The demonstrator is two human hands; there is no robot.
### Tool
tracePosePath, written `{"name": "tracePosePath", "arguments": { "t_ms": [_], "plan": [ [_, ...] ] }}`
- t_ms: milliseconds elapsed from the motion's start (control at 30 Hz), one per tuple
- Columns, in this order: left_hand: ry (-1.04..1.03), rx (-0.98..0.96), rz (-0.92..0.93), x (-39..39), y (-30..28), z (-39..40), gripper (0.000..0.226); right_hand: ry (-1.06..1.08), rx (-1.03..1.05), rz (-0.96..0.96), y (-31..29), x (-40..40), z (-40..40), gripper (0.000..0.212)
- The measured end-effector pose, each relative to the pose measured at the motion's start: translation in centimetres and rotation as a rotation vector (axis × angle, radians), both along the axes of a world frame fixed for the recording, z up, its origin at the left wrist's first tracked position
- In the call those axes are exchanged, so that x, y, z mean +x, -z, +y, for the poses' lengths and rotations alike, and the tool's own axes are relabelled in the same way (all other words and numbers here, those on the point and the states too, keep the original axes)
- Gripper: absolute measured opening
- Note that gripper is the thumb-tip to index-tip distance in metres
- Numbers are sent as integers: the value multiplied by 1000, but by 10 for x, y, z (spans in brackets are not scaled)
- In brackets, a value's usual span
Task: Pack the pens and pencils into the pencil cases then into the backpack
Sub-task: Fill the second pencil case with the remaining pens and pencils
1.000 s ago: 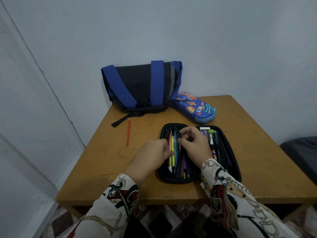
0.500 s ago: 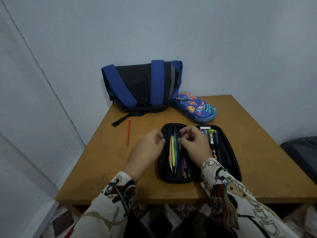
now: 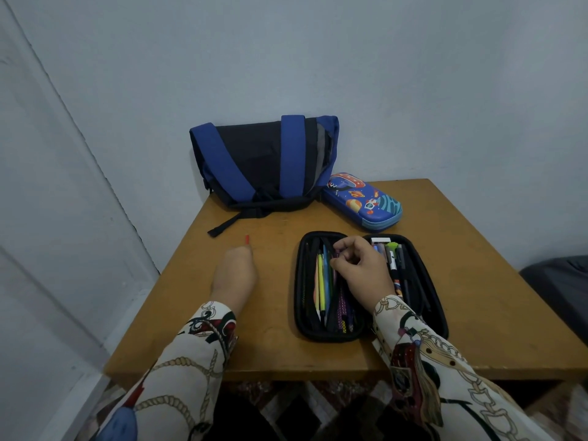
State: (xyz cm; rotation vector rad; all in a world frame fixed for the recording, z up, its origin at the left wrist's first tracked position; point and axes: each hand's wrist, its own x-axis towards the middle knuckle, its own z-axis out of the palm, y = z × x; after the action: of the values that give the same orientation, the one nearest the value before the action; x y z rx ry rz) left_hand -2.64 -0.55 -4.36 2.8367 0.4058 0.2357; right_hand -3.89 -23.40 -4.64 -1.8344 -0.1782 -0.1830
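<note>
Left hand (image 3: pixel 234 271): rests on the thin red pencil (image 3: pixel 246 239) — only its far tip shows; grip hidden, cannot tell.
Right hand (image 3: pixel 358 263): fingers curled, pinching an elastic band inside the open black zip pencil case (image 3: pixel 304 281).
Blue space-print hard pencil case (image 3: pixel 362 201): closed, far right — just beside the blue-and-black fabric backpack (image 3: pixel 264 162).
Brown wooden table (image 3: pixel 477 297): bears everything.
</note>
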Motion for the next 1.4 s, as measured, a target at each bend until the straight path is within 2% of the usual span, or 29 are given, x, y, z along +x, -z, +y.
{"name": "tracePosePath", "arguments": {
  "t_ms": [133,267,367,433,600,700,933,1000,1100,1300,1400],
  "plan": [
    [30,-132,35,-12,-19,-22,22,-5,7,-4,0,-1,0,20],
    [120,-457,20,-38,-48,-58,27,-1,-1,-11,0,0,0,20],
    [222,-507,44,-58,-56,-83,29,2,-6,-22,-1,0,0,21],
    [258,-465,44,-65,-53,-93,28,3,-4,-29,-1,-1,0,22],
    [304,-146,70,-60,-41,-105,27,9,-14,-43,-1,0,0,24],
    [322,-28,56,-54,-33,-108,23,13,-16,-42,0,0,0,24],
    [407,81,-147,-49,-20,-93,36,15,-21,-40,1,1,0,24],
    [434,63,-64,-47,-12,-89,42,14,-17,-29,1,1,0,23],
    [483,-65,64,-42,-2,-89,47,17,-3,-30,1,0,0,24],
    [485,40,160,-36,0,-103,60,16,18,-34,-2,-1,1,23],
    [495,-22,120,-36,-3,-102,56,17,21,-34,-3,-2,2,23]
  ]
}}
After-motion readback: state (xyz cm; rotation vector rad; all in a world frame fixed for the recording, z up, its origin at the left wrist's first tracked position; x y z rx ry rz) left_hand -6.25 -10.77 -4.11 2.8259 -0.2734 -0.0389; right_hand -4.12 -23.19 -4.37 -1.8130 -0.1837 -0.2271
